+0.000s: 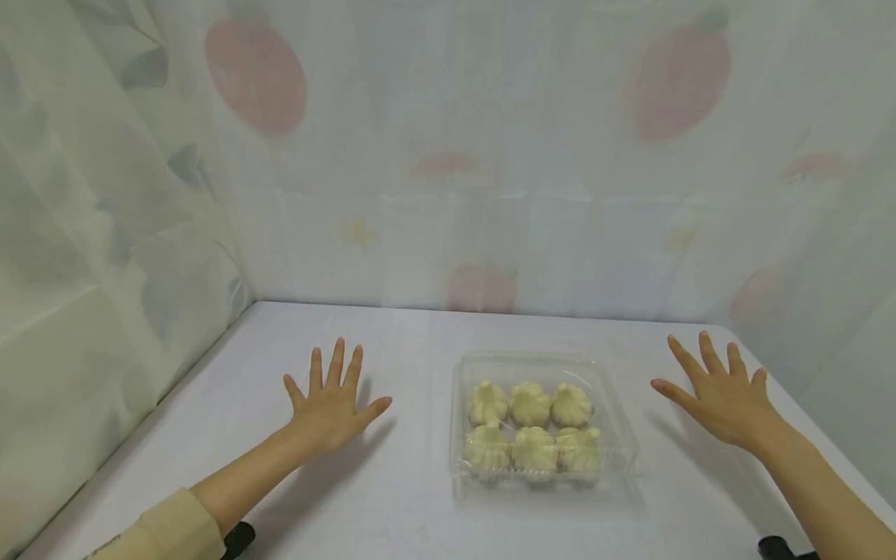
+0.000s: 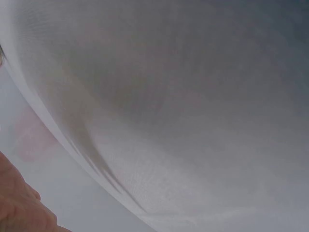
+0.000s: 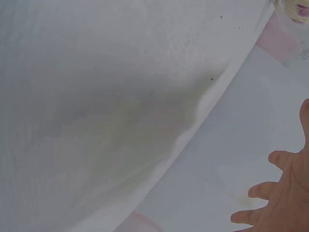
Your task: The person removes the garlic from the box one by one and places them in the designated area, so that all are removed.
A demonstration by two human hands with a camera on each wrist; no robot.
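Observation:
A clear plastic clamshell box (image 1: 542, 365) stands shut on the white table (image 1: 392, 498), slightly right of centre, with several pale pleated buns (image 1: 530, 403) inside in two rows. My left hand (image 1: 333, 403) lies flat on the cloth to the box's left, fingers spread, holding nothing. My right hand (image 1: 721, 393) is spread palm-down to the box's right, also holding nothing. Neither hand touches the box. In the left wrist view only the edge of the hand (image 2: 19, 203) shows; the right wrist view shows spread fingers (image 3: 277, 203) over the cloth.
A sheer curtain with faint pink fruit and grey leaf prints (image 1: 448, 155) hangs around the table on the left, back and right. Bare tablecloth lies in front of and behind the box.

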